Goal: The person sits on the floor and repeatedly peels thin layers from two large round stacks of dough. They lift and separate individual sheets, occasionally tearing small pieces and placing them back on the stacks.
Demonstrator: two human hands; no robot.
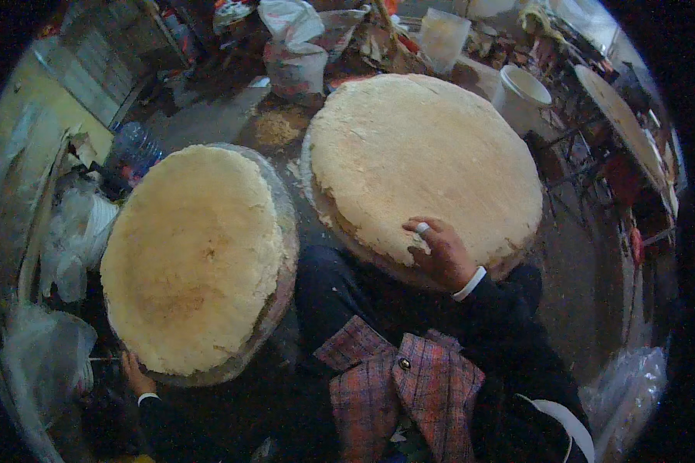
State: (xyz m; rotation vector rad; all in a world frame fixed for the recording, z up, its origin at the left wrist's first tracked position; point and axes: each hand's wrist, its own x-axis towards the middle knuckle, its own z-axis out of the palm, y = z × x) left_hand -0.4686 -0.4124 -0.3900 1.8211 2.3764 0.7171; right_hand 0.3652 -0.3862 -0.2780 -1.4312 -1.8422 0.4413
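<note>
Two large round slabs of a pale, dough-like material with rough edges lie before me. The left slab (191, 249) rests on a round grey board (286, 231) that shows along its right edge. My left hand (137, 375) is at the lower left rim, its fingers against the edge and partly hidden beneath. The right slab (428, 156) sits on another round base close to my knees. My right hand (443, 252) rests at its near edge, fingers bent over a broken spot, with a white band on one finger. Whether it pinches any material cannot be told.
Beyond the slabs stand a white woven sack (294, 61), a clear plastic container (443, 40) and a white bucket (521, 88). Crumbs (277, 128) lie on the floor. A round board (619, 124) leans at right by a metal frame; plastic bags (52, 353) are at left.
</note>
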